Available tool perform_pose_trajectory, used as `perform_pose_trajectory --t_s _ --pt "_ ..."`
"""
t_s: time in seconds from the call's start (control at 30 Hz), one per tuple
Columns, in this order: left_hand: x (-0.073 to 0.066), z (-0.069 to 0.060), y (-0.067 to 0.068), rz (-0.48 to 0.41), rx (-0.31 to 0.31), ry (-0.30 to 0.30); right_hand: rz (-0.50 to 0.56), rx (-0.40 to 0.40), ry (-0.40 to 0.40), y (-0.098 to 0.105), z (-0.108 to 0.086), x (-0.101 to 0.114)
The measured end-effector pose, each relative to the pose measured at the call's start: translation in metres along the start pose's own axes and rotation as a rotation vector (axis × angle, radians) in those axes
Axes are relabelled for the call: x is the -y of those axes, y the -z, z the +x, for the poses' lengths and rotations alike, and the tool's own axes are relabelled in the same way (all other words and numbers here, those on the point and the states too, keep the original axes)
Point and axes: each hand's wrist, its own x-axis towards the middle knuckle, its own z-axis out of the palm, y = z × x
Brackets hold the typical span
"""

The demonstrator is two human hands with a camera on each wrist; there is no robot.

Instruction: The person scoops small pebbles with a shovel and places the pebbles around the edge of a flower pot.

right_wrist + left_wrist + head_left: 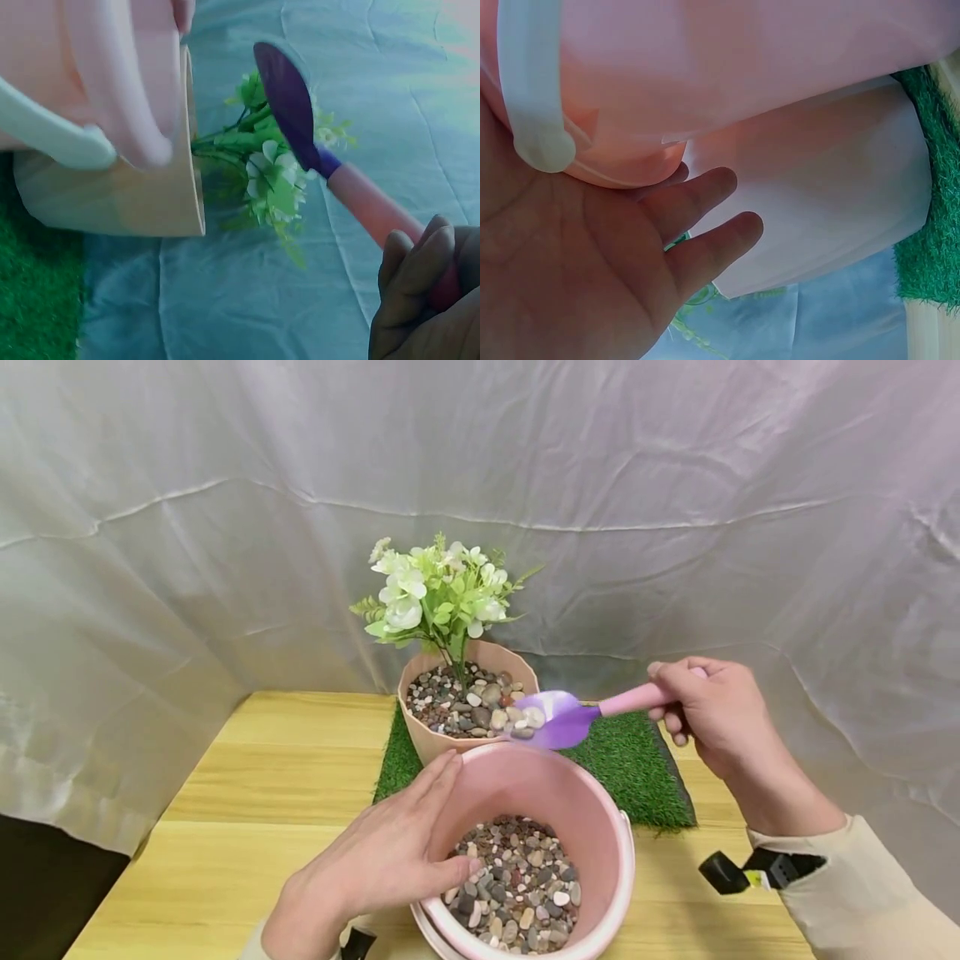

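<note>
My right hand (pixel 723 714) grips the pink handle of a small garden trowel (pixel 558 720) with a purple blade. Pale, larger pebbles (pixel 525 720) show at the blade's tip, over the front edge of the plant pot (pixel 427 745). White artificial flowers (pixel 442 589) stand upright in that pot among mixed pebbles. My left hand (pixel 382 847) rests on the left rim of a pink bucket (pixel 592 802), thumb inside the rim. In the left wrist view its visible fingers (pixel 712 251) extend loosely beyond the bucket. Small pebbles (pixel 517 889) cover the bucket's bottom.
A green artificial grass mat (pixel 637 768) lies under the pot on a wooden table (pixel 300 777). Grey cloth (pixel 675 485) hangs behind. The bucket's white carrying handle (pixel 532 82) hangs at its side. The bucket stands close in front of the pot.
</note>
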Motion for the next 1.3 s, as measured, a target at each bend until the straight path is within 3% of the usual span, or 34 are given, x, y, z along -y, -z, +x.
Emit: perform_pose_trajectory --t_s 0.27,0.43,0.63,0.93,1.3 --pt "0.001 -0.001 -0.003 0.001 -0.011 -0.010 -0.216 -0.060 0.089 -0.019 0.025 -0.001" --pt "0.001 0.000 -0.003 0.002 -0.008 -0.013 -0.324 -0.081 0.098 -0.026 0.031 -0.005" --pt "0.001 0.000 -0.002 0.010 -0.011 -0.021 -0.351 -0.085 0.088 -0.027 0.035 -0.006" --pt "0.002 0.001 -0.002 0.004 -0.006 -0.016 -0.217 -0.107 0.104 -0.025 0.045 -0.012" --pt "0.002 0.000 -0.002 0.012 -0.009 -0.009 -0.409 -0.218 0.162 -0.028 0.035 -0.001"
